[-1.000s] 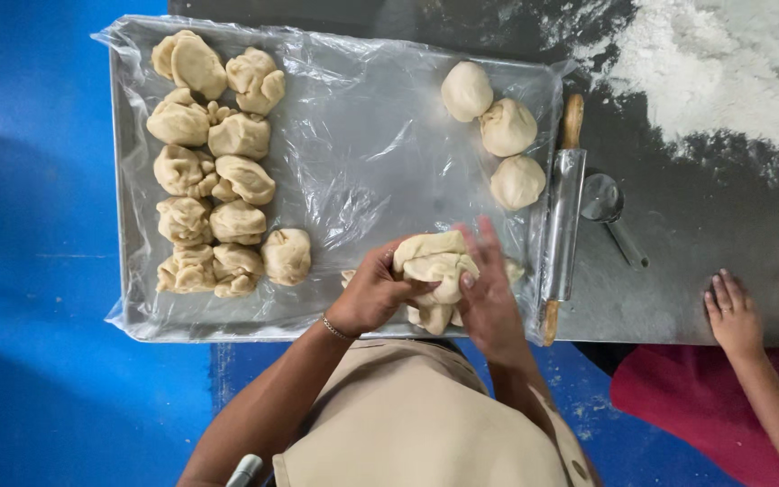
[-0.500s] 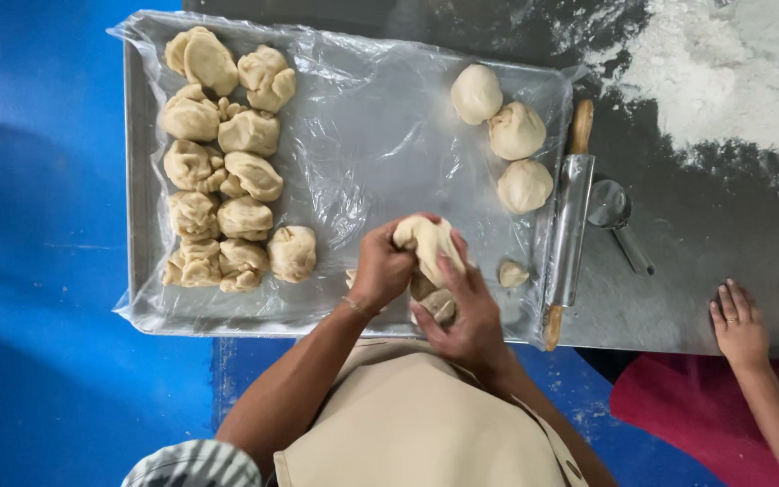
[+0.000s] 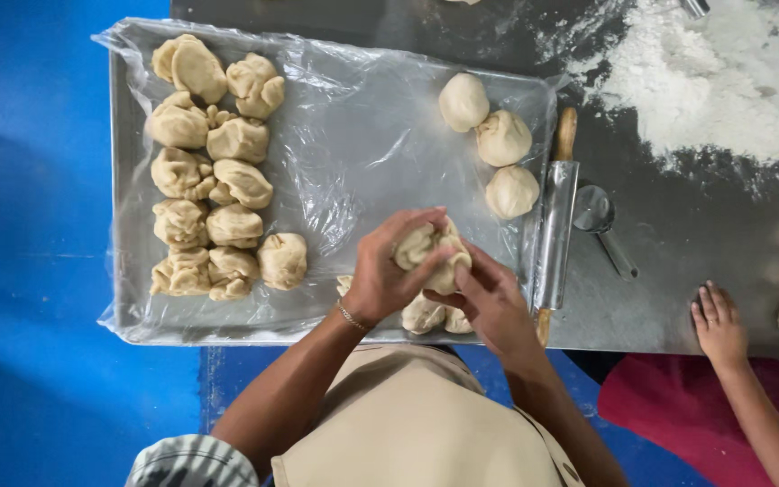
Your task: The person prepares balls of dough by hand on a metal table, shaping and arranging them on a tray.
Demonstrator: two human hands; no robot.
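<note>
Left hand (image 3: 388,275) and right hand (image 3: 490,302) found closed together around one folded dough piece (image 3: 430,248), fingers pinching its edges, held just above the near edge of the plastic-lined metal tray (image 3: 123,180). Two further dough pieces (image 3: 435,314) noted on the tray beneath the hands. Folded parcels (image 3: 214,171) ranged in rows at tray's left; three smooth dough balls (image 3: 498,140) at its right. Steel rolling pin (image 3: 556,225) lying just beside the tray. Another person's hand (image 3: 720,323) resting flat on the table, well apart.

Left of my fingers (image 3: 426,236) the plastic-lined tray (image 3: 123,180) lies bare until the folded dough pieces (image 3: 214,171). Beyond them sit three dough balls (image 3: 496,140); right, a rolling pin (image 3: 556,225) blocks; loose dough lumps (image 3: 430,316) crowd beneath.
</note>
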